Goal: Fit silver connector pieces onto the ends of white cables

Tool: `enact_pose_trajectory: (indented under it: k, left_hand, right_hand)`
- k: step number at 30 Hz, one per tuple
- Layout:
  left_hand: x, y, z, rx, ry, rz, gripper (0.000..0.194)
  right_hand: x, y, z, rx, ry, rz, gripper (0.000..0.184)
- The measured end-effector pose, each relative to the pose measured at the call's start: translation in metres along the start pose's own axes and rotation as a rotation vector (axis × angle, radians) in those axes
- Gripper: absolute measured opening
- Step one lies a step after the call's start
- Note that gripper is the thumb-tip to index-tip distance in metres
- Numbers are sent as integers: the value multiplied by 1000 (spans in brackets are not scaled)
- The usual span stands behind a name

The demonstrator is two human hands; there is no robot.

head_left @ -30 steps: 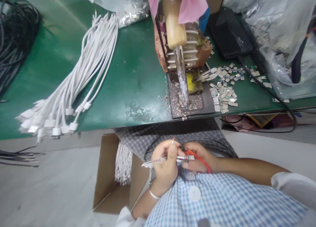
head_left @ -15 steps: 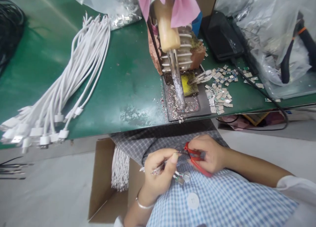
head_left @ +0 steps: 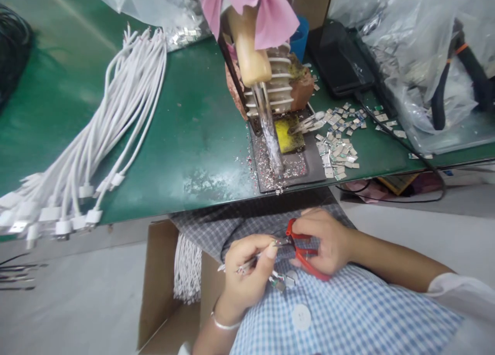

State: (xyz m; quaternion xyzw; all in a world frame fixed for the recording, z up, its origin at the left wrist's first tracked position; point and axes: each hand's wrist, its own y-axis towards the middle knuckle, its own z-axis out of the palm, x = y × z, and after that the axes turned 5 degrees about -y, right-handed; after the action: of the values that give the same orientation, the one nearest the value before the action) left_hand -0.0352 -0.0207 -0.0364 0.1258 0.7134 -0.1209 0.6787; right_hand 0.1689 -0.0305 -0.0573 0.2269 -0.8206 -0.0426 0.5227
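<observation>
Your left hand (head_left: 247, 283) grips white wires (head_left: 246, 266); just right of it, your right hand (head_left: 328, 239) grips red-handled cutters (head_left: 310, 266), their tips pointing left.

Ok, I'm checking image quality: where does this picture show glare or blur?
Head view: pale sheen on the green table, upper left; head view: shine on the plastic bags; head view: black cables at the left edge and small plugs beside the left hand look soft.
</observation>
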Motion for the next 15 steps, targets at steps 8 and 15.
enact_pose_trajectory:
  k: [8,15]
  left_hand:
    - [-4,0,0,-37,18,-15,12]
    - [-5,1,1,-38,4,-15,10]
  right_hand:
    - [-1,-1,4,75,54,54,24]
    - [-1,-3,6,92,-14,69,25]
